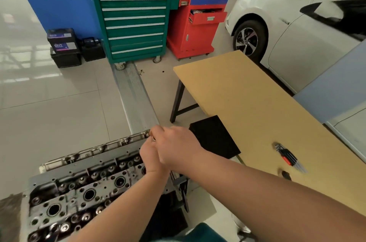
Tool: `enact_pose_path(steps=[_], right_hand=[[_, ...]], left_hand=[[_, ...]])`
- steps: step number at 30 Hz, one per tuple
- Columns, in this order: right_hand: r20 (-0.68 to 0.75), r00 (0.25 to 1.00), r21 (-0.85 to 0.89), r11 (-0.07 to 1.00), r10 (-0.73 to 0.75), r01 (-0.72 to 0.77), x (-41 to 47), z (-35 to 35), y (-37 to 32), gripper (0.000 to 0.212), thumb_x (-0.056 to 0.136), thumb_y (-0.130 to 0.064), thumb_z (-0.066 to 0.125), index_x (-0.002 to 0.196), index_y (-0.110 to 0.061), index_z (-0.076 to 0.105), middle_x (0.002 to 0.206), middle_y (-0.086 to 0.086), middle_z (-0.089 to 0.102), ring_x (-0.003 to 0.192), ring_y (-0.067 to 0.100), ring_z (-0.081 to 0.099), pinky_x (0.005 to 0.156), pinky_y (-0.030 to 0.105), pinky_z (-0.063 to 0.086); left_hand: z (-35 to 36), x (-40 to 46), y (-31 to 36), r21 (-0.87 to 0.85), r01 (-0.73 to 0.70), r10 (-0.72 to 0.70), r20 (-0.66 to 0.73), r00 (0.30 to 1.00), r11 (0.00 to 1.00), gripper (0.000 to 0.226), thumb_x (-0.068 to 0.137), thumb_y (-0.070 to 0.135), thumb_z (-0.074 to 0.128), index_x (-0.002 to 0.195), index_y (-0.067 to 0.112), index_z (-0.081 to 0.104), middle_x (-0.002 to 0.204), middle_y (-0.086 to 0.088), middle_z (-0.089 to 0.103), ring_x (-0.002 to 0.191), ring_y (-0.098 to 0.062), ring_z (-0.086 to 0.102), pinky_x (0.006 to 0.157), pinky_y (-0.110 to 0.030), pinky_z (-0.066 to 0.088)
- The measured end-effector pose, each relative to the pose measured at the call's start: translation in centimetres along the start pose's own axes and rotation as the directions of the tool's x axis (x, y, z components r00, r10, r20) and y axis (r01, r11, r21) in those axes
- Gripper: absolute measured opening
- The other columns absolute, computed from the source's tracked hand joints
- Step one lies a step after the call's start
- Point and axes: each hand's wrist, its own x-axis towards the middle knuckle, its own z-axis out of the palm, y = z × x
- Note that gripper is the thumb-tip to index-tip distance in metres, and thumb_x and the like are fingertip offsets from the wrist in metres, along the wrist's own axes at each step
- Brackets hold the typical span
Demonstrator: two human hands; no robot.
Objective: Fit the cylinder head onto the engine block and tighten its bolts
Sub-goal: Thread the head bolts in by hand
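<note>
The cylinder head (83, 188) lies at the lower left, grey metal with valve springs and round plug wells showing on top. Whatever it sits on is hidden beneath it. Both hands meet over its far right corner. My right hand (178, 146) lies across my left hand (149, 157), and its fingers curl round a small metal piece (153, 138) near that corner. The left hand's fingers are curled there too, mostly covered by the right hand. What exactly they hold is too small to tell.
A tan table (257, 115) stands to the right with a set of hex keys (288, 156) and a black block (213, 138) at its near edge. Green (134, 18) and red (198, 24) tool cabinets, batteries (63, 43) and a white car (297, 30) stand farther back.
</note>
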Motion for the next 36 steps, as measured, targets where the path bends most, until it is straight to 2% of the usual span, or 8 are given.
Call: enact_pose_path(steps=[3, 5, 10, 14, 17, 20, 28, 36], right_hand=[[-0.022, 0.987, 0.094, 0.984, 0.157, -0.154, 0.2, 0.8, -1.1, 0.024, 0.107, -0.031, 0.045, 0.119, -0.011, 0.052, 0.097, 0.009, 0.068, 0.084, 0.026, 0.068, 0.069, 0.038, 0.057], [-0.017, 0.973, 0.143, 0.963, 0.232, -0.227, 0.3, 1.0, -1.2, 0.032, 0.108, -0.041, 0.043, 0.115, -0.012, 0.052, 0.093, 0.009, 0.068, 0.082, 0.026, 0.066, 0.067, 0.039, 0.055], [0.076, 0.991, 0.189, 0.974, 0.110, -0.122, 0.9, -0.2, 0.6, 0.023, 0.104, -0.031, 0.053, 0.122, -0.018, 0.049, 0.108, 0.004, 0.061, 0.097, 0.023, 0.057, 0.077, 0.041, 0.052], [0.172, 0.985, 0.090, 0.996, -0.029, 0.014, 1.3, -0.6, 2.0, 0.022, 0.100, -0.013, 0.058, 0.120, -0.019, 0.050, 0.111, 0.000, 0.054, 0.101, 0.020, 0.051, 0.079, 0.038, 0.049], [0.139, 0.990, 0.093, 0.995, -0.032, 0.020, 1.1, -0.4, 2.1, 0.011, 0.104, -0.024, 0.053, 0.112, -0.019, 0.049, 0.102, 0.001, 0.057, 0.092, 0.022, 0.054, 0.072, 0.039, 0.049], [0.120, 0.991, 0.085, 0.996, -0.052, 0.041, 1.2, 0.0, 1.6, 0.011, 0.104, -0.027, 0.054, 0.110, -0.019, 0.049, 0.096, 0.001, 0.059, 0.084, 0.022, 0.056, 0.067, 0.040, 0.051], [-0.060, 0.977, 0.238, 0.954, 0.203, -0.183, 0.5, 1.9, 0.3, 0.036, 0.103, -0.052, 0.047, 0.105, -0.018, 0.059, 0.082, -0.001, 0.065, 0.072, 0.018, 0.062, 0.063, 0.035, 0.052], [0.107, 0.986, 0.105, 0.987, -0.129, 0.118, 0.7, -0.1, 2.3, 0.025, 0.104, -0.034, 0.047, 0.128, -0.029, 0.052, 0.112, -0.005, 0.060, 0.100, 0.018, 0.054, 0.071, 0.034, 0.045]], left_hand=[[-1.4, 2.0, -0.5, 0.212, 0.060, -0.102, 0.195, 0.975, 0.976, 0.031, 0.101, -0.002, 0.048, 0.075, 0.014, 0.052, 0.068, 0.004, 0.048, 0.067, -0.020, 0.052, 0.058, -0.028, 0.045], [-3.8, 3.3, 0.0, 0.368, -0.199, -0.002, 0.479, 0.878, 0.909, 0.025, 0.095, 0.004, 0.058, 0.072, 0.012, 0.053, 0.063, 0.004, 0.056, 0.060, -0.006, 0.053, 0.057, -0.021, 0.042], [-5.6, 6.4, 2.4, 0.241, -0.322, 0.017, 0.776, 0.630, 0.916, 0.013, 0.088, 0.004, 0.059, 0.089, 0.016, 0.064, 0.084, 0.007, 0.071, 0.076, 0.000, 0.068, 0.064, -0.020, 0.057], [-5.3, 5.5, 0.9, 0.294, -0.237, -0.025, 0.672, 0.740, 0.926, 0.013, 0.089, 0.015, 0.060, 0.095, 0.009, 0.070, 0.091, -0.017, 0.072, 0.078, -0.021, 0.068, 0.078, -0.050, 0.060], [-6.1, 3.5, -1.0, 0.292, -0.162, -0.014, 0.520, 0.854, 0.943, 0.012, 0.082, 0.038, 0.064, 0.091, 0.043, 0.070, 0.088, 0.015, 0.076, 0.078, -0.005, 0.071, 0.070, -0.028, 0.060], [-6.3, 2.9, -2.5, 0.412, -0.264, 0.045, 0.470, 0.882, 0.872, 0.028, 0.093, 0.018, 0.063, 0.081, 0.043, 0.064, 0.076, 0.024, 0.071, 0.074, 0.003, 0.066, 0.061, -0.012, 0.050], [-7.3, 5.7, 0.2, 0.368, -0.466, -0.009, 0.793, 0.610, 0.805, 0.056, 0.091, 0.004, 0.054, 0.072, 0.055, 0.062, 0.075, 0.025, 0.068, 0.064, 0.003, 0.063, 0.059, -0.018, 0.051], [-6.7, 2.0, -3.6, 0.379, -0.364, 0.216, 0.379, 0.900, 0.851, 0.042, 0.092, 0.018, 0.065, 0.085, 0.059, 0.058, 0.083, 0.030, 0.068, 0.079, 0.006, 0.064, 0.062, -0.009, 0.046]])
